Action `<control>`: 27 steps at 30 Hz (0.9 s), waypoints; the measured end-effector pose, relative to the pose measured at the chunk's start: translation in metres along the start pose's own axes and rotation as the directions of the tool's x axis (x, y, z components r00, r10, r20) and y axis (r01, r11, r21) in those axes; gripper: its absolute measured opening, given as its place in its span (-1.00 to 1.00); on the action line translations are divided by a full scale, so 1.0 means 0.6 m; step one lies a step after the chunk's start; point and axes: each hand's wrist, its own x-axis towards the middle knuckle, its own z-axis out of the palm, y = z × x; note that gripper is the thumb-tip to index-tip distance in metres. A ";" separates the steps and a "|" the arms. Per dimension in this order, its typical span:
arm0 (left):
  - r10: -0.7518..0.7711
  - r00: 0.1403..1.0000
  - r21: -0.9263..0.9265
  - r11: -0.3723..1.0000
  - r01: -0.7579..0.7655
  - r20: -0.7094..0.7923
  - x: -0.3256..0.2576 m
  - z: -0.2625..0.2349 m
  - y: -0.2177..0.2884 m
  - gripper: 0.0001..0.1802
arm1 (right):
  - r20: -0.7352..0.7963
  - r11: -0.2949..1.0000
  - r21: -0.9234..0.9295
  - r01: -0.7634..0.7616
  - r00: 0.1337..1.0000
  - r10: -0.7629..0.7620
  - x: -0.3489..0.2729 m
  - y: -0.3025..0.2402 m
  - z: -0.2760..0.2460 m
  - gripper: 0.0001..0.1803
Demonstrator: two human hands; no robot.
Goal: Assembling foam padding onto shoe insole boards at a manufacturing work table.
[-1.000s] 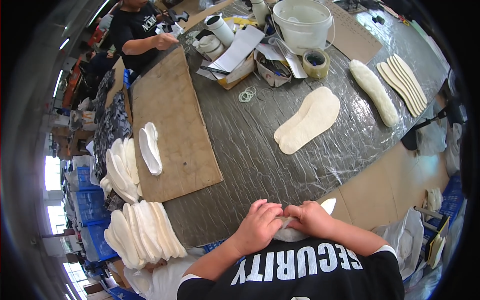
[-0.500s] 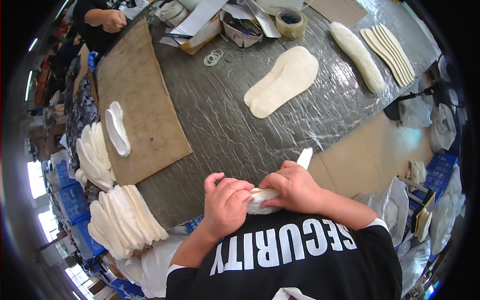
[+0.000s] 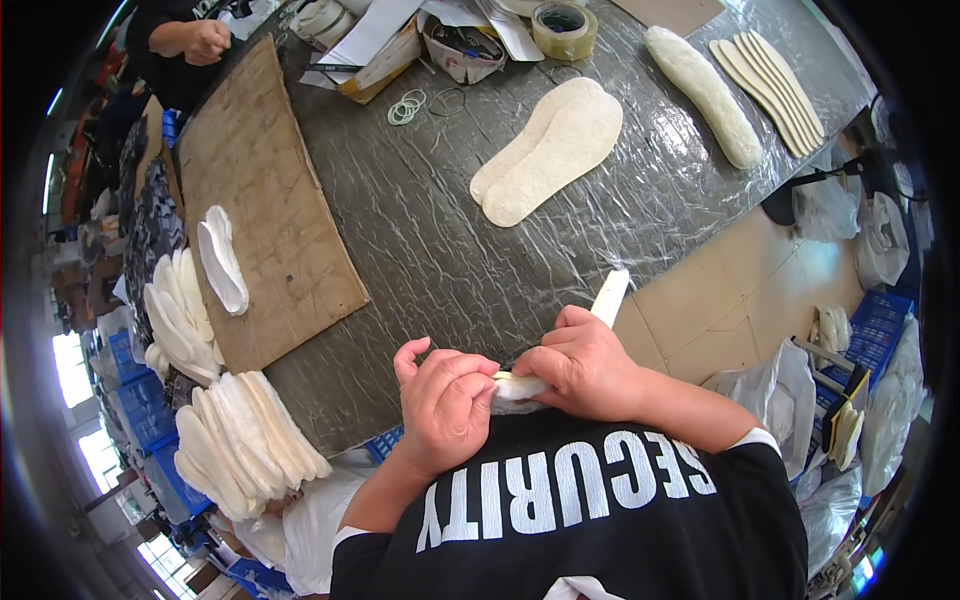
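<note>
Close to my chest, both hands grip one white fleecy insole [image 3: 519,389] over the table's near edge. My left hand [image 3: 445,408] is closed, its thumb and fingertips pinching the insole's edge, with the index finger or another finger raised. My right hand [image 3: 592,370] wraps round the other part, thumb pressed along the edge. A narrow pale end [image 3: 611,294] pokes out past the right fingers; whether it belongs to the same insole is hidden by the hand. Farther off on the table lies a pair of overlapping cream insoles [image 3: 555,150].
A brown board [image 3: 265,210] on the left carries one white insole [image 3: 222,260]. Stacked insoles [image 3: 245,440] stand at the lower left. A rolled fleece piece [image 3: 705,97], fanned insoles [image 3: 770,90], tape roll [image 3: 564,32] and rubber bands [image 3: 406,108] lie farther back. Another person's fist [image 3: 205,42] shows upper left.
The view has shifted slightly, so the table's things sit a little farther left and most a little higher. Both hands keep their grip on the insole, with small finger movements.
</note>
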 end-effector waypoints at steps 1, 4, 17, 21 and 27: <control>0.001 1.000 -0.003 1.000 -0.001 -0.001 0.001 0.000 0.000 -0.81 | -0.001 1.000 0.000 0.000 1.000 0.000 0.001 0.000 -0.002 -0.66; 0.007 1.000 -0.008 1.000 -0.007 -0.003 0.001 0.000 -0.001 -0.81 | 0.008 0.999 0.048 0.003 1.000 -0.003 0.006 -0.003 -0.010 -0.67; -0.133 0.991 -0.218 0.968 0.128 -0.008 0.008 -0.022 -0.023 -0.56 | -0.053 0.998 -0.060 0.010 0.998 -0.014 0.005 -0.001 -0.002 -0.71; -0.345 0.937 -0.502 0.820 0.274 -0.052 -0.010 -0.027 -0.047 -0.59 | -0.103 0.998 -0.068 0.000 0.995 -0.007 0.003 0.002 0.001 -0.80; -0.434 0.901 -0.545 0.762 0.350 -0.027 -0.026 -0.040 -0.046 -0.80 | -0.112 1.000 -0.004 -0.018 0.994 0.017 0.005 -0.005 -0.001 -0.79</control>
